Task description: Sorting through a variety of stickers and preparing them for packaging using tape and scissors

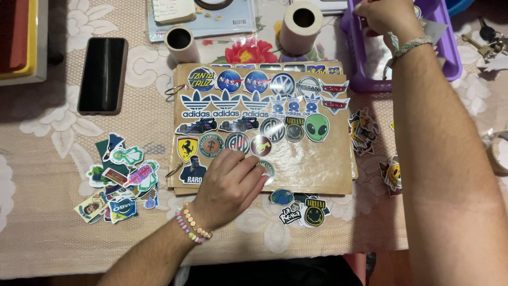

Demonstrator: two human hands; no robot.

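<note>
A brown ring-bound sticker album (323, 161) lies open in the middle of the table, its top rows filled with many colourful stickers. My left hand (228, 186) rests palm down on the album's lower left, fingertips pressing a round sticker (266, 169). A bead bracelet circles that wrist. My right hand (385, 17) reaches far back right into a purple plastic tray (365, 79), fingers curled; what it grips is hidden. A woven bracelet is on that wrist.
Loose stickers lie in a pile at the left (119, 182), below the album (301, 207) and at its right (365, 130). A black phone (102, 74) lies at the left. Two paper rolls (181, 43) (300, 24) stand behind the album. Keys (484, 45) lie far right.
</note>
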